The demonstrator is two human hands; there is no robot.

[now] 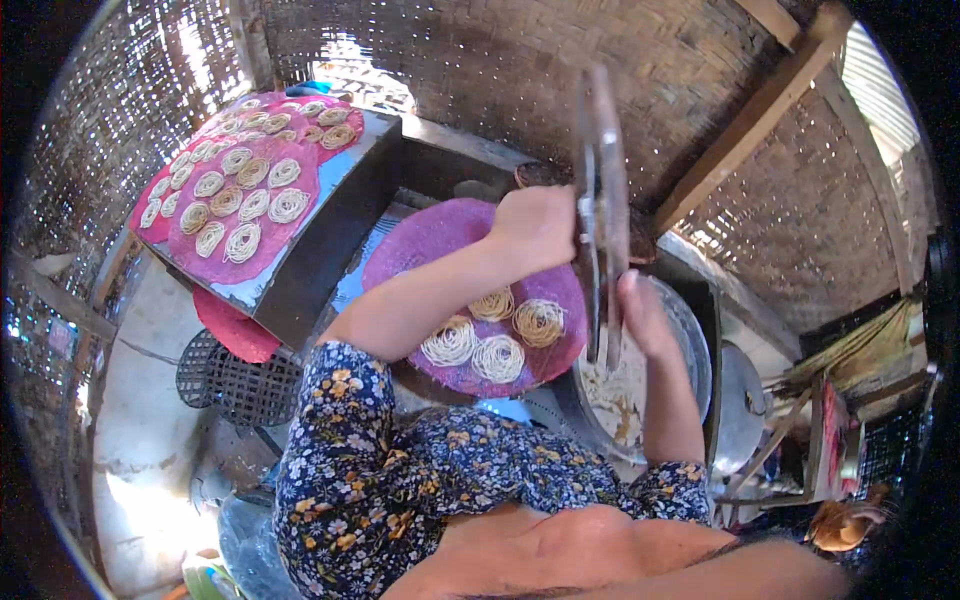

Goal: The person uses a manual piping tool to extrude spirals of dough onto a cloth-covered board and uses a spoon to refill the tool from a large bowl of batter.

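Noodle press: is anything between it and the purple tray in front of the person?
Nothing visible blocks it. Both hands, left and right, grip the press, held upright at the right edge of the purple tray. Four noodle coils lie on the tray's near half; the far half is bare. The left forearm crosses above the tray.

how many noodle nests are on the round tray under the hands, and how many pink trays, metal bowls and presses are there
noodle nests on the near pink tray: 4 visible, e.g.
pink trays: 4, counting the red one under the table and two loaded ones
metal bowl: 1
press in both hands: 1
total: 10
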